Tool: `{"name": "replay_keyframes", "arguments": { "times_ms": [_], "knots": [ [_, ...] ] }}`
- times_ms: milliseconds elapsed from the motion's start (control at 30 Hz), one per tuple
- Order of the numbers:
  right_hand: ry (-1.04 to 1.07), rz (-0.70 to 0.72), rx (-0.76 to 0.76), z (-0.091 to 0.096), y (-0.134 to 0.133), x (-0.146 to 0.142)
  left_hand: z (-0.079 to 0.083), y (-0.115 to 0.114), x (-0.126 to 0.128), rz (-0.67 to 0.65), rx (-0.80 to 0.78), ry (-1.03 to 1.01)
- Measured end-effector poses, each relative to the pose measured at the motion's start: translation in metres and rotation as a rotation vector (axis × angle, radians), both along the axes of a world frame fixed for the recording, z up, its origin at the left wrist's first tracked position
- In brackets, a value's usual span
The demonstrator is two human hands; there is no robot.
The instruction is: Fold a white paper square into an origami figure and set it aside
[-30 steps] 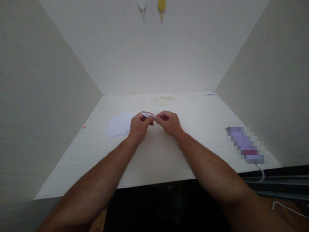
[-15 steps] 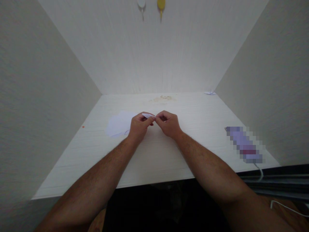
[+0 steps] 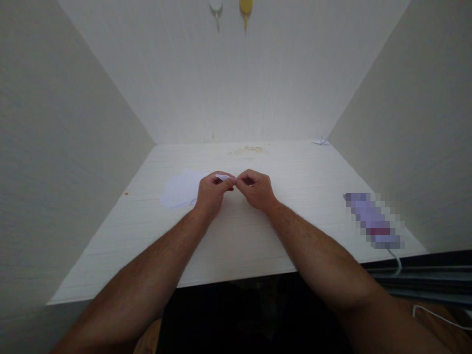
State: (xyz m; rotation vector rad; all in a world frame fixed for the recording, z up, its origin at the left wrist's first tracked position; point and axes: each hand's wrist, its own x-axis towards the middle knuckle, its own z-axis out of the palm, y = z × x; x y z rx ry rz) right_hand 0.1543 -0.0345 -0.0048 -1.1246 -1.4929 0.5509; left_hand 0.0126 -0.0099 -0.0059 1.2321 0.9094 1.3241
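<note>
Pointed paper sliver [image 3: 222, 177] slightly leftward

Open desktop [image 3: 306, 196] is found right of the right hand [image 3: 256, 189], up to the blurred object [image 3: 374, 220] near the edge. Just left of the left hand [image 3: 211, 192], room's taken by loose paper sheets [image 3: 177, 191].

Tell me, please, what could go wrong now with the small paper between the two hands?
1. The small folded paper is pinched only by fingertips of the left hand and right hand; a hard pull could tear it.
2. The left hand sits close to the loose white sheets; its wrist might crumple them.
3. Paper laid on the brownish stain at the back of the desk might get dirty.
</note>
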Motion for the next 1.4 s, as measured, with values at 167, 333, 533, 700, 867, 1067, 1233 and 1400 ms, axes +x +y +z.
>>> {"name": "replay_keyframes", "arguments": {
  "times_ms": [167,333,533,700,867,1067,1233,1400],
  "knots": [
    [-0.005,0.015,0.036,0.0,0.001,0.0,0.004,-0.002,0.002,0.002,-0.052,-0.062],
    [-0.013,0.017,0.034,0.0,0.001,0.0,0.008,-0.004,0.002,-0.016,-0.085,-0.121],
    [0.005,0.035,0.036,-0.002,0.002,0.0,0.009,-0.005,0.002,-0.032,-0.108,-0.146],
    [-0.012,0.024,0.033,0.0,0.001,0.0,0.008,-0.003,0.001,-0.051,-0.114,-0.175],
    [-0.009,-0.003,0.02,0.001,0.0,0.001,0.011,-0.004,0.0,-0.125,-0.17,-0.196],
    [-0.021,-0.002,0.042,0.0,0.0,0.002,0.01,-0.004,0.0,-0.094,-0.175,-0.133],
    [-0.02,0.018,-0.008,-0.005,0.002,0.002,0.007,-0.002,0.001,-0.079,-0.133,-0.124],
    [-0.052,0.007,0.005,-0.006,0.003,0.004,0.005,-0.001,0.002,-0.065,-0.114,-0.072]
  ]
}}
